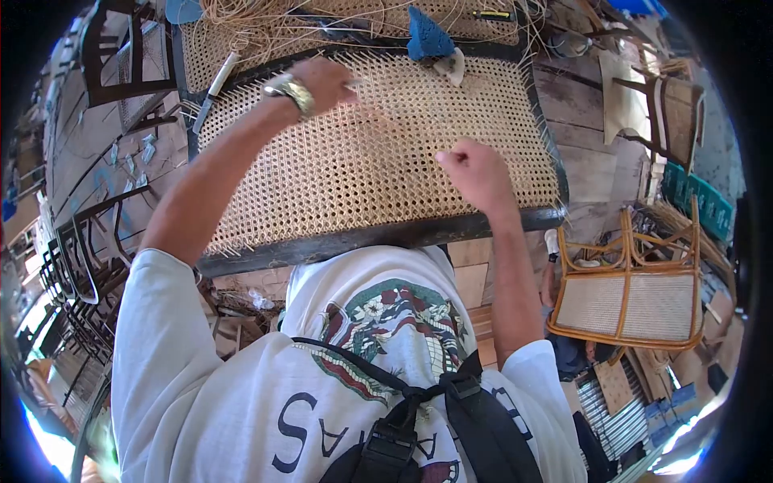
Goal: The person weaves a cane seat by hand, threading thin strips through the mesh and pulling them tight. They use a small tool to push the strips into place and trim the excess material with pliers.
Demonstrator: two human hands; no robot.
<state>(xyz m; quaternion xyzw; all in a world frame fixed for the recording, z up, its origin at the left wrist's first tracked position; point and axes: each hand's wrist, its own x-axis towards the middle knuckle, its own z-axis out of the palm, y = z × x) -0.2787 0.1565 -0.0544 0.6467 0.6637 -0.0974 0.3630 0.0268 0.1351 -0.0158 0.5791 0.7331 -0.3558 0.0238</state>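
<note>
A woven cane panel [346, 173] in a dark frame lies across my lap, with loose strand ends sticking out along its edges. Over its upper left part is my left hand [322, 84], a gold watch [294, 94] on the wrist. Its fingers are curled and a little blurred; what they pinch is too thin to tell. My right hand [481, 175] hovers over the right half, closed with thumb and index finger together, and whatever is in it cannot be made out. A knife with a pale handle [223, 74] rests on the frame's left side.
Loose cane strands [266, 28], a blue lump [428, 36] and a yellow-black tool [493, 15] lie at the far side. A rattan chair [628, 298] stands at right, near another person's arm [550, 278]. Dark chair frames [80, 249] crowd the left.
</note>
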